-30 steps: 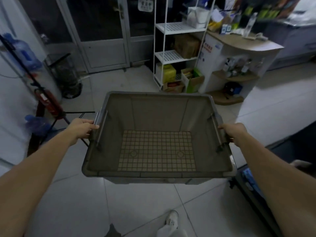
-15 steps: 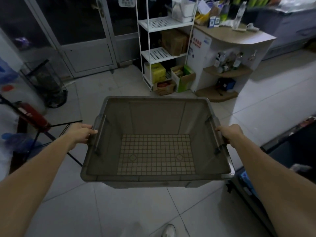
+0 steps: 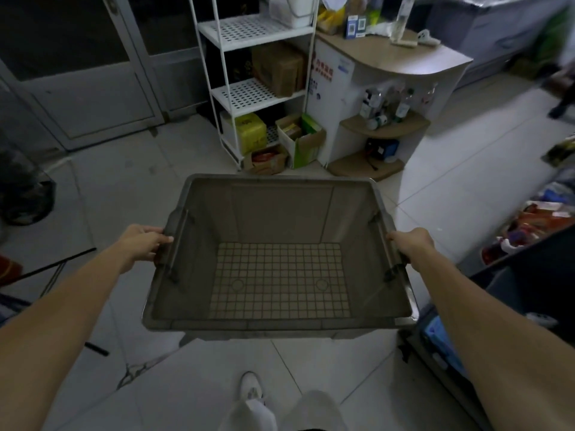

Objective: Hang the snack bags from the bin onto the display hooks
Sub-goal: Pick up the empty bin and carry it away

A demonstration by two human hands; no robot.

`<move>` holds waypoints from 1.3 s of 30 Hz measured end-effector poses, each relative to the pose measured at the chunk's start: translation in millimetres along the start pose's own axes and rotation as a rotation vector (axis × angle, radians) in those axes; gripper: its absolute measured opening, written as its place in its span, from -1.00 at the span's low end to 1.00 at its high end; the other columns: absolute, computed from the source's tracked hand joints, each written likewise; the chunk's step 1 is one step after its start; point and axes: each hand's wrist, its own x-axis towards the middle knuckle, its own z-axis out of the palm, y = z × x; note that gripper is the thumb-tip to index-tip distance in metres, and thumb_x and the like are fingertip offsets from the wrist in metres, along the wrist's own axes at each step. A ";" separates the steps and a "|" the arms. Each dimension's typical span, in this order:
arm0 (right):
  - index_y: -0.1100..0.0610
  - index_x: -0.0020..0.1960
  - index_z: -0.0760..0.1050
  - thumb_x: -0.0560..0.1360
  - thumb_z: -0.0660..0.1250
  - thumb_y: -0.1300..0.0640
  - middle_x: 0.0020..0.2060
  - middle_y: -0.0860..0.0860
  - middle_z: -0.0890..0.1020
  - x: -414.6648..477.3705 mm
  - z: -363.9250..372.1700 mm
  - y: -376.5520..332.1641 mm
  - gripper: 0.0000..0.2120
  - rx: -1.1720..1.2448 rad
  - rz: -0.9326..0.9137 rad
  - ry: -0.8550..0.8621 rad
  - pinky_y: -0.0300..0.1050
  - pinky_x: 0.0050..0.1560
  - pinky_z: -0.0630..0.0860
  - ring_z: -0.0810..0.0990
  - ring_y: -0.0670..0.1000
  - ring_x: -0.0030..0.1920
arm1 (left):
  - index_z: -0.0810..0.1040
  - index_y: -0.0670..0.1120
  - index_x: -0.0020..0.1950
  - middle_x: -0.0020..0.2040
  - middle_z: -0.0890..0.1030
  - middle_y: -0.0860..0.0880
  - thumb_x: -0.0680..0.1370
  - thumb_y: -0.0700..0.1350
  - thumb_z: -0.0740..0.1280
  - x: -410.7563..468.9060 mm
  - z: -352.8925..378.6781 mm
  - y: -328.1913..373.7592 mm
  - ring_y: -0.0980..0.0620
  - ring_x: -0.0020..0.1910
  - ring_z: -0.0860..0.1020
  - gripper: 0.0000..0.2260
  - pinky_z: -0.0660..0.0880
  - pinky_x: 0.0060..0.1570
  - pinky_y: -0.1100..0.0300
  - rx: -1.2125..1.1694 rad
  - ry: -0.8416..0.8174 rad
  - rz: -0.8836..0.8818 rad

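I carry a grey plastic bin (image 3: 280, 325) in front of me above the tiled floor. Its inside shows only a bare grid bottom, with no bags in it. My left hand (image 3: 141, 244) grips the bin's left rim by the handle. My right hand (image 3: 410, 244) grips the right rim at the opposite handle. Snack bags (image 3: 535, 228) in red and mixed colours lie on a display at the right edge. No display hooks are plainly visible.
A white perforated shelf rack (image 3: 249, 57) with cardboard boxes stands ahead. Beside it is a curved wooden counter (image 3: 401, 57) with bottles on small shelves. Glass doors (image 3: 77, 57) are at the far left. A dark shelf unit (image 3: 497, 306) runs along my right.
The view has swung right and closer to the rack and counter while I carry the bin. The snack display at the right has come into sight. Both hands keep their grip.
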 end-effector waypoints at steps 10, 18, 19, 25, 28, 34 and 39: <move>0.28 -0.12 0.46 0.53 0.38 0.08 -0.17 0.20 0.55 141.1 9.0 -61.1 -0.74 0.016 0.053 -0.001 0.02 -0.17 0.50 0.53 0.17 -0.20 | 0.47 -0.23 0.29 0.08 0.54 -0.18 0.55 -0.31 0.35 107.7 67.3 106.2 -0.09 -0.06 0.53 -0.69 0.53 -0.51 0.31 0.074 -0.013 -0.020; 0.32 -0.08 0.53 0.50 0.39 0.01 -0.13 0.23 0.61 260.3 15.3 -130.1 -0.68 -0.026 0.032 -0.050 0.06 -0.10 0.58 0.60 0.21 -0.11 | 0.44 -0.26 0.35 0.12 0.51 -0.17 0.56 -0.32 0.34 179.0 108.2 171.4 -0.09 -0.04 0.51 -0.64 0.53 -0.07 0.08 0.063 0.049 -0.084; 0.31 -0.09 0.54 0.50 0.39 0.01 -0.14 0.23 0.61 270.3 16.6 -136.0 -0.68 -0.028 0.024 -0.056 0.06 -0.10 0.58 0.60 0.21 -0.12 | 0.43 -0.26 0.37 0.15 0.52 -0.19 0.56 -0.32 0.33 186.7 112.2 177.2 -0.10 0.03 0.49 -0.63 0.50 -0.01 0.04 0.049 0.058 -0.089; 0.25 -0.19 0.50 0.52 0.38 0.06 -0.20 0.20 0.58 348.8 35.3 -189.8 -0.74 -0.070 0.026 -0.083 0.12 -0.04 0.57 0.60 0.23 -0.11 | 0.46 -0.25 0.35 0.17 0.56 -0.22 0.55 -0.32 0.35 258.4 135.9 208.6 -0.09 0.01 0.52 -0.64 0.52 -0.07 0.06 0.000 0.066 -0.139; 0.23 -0.22 0.47 0.52 0.37 0.08 -0.18 0.21 0.58 390.7 48.4 -218.0 -0.75 -0.092 0.011 -0.072 0.09 -0.05 0.56 0.61 0.24 -0.07 | 0.48 -0.21 0.27 0.03 0.55 -0.15 0.56 -0.32 0.34 303.7 152.2 224.3 -0.07 -0.14 0.52 -0.71 0.48 -0.19 0.14 -0.022 0.058 -0.141; 0.19 -0.18 0.48 0.54 0.34 0.09 -0.14 0.18 0.59 450.1 67.6 -275.9 -0.80 -0.177 0.053 -0.118 0.09 0.01 0.59 0.59 0.18 -0.10 | 0.50 -0.13 0.17 0.06 0.58 -0.19 0.56 -0.30 0.32 387.4 175.1 258.3 -0.10 -0.09 0.54 -0.80 0.54 -0.07 0.06 -0.047 0.051 -0.194; 0.17 -0.25 0.46 0.55 0.31 0.13 -0.14 0.18 0.60 503.6 83.1 -314.1 -0.78 -0.198 0.052 -0.126 0.10 0.04 0.60 0.58 0.19 -0.12 | 0.44 -0.23 0.34 0.10 0.55 -0.20 0.56 -0.32 0.32 443.1 194.7 282.0 -0.07 -0.20 0.50 -0.65 0.45 -0.25 0.14 -0.045 0.076 -0.274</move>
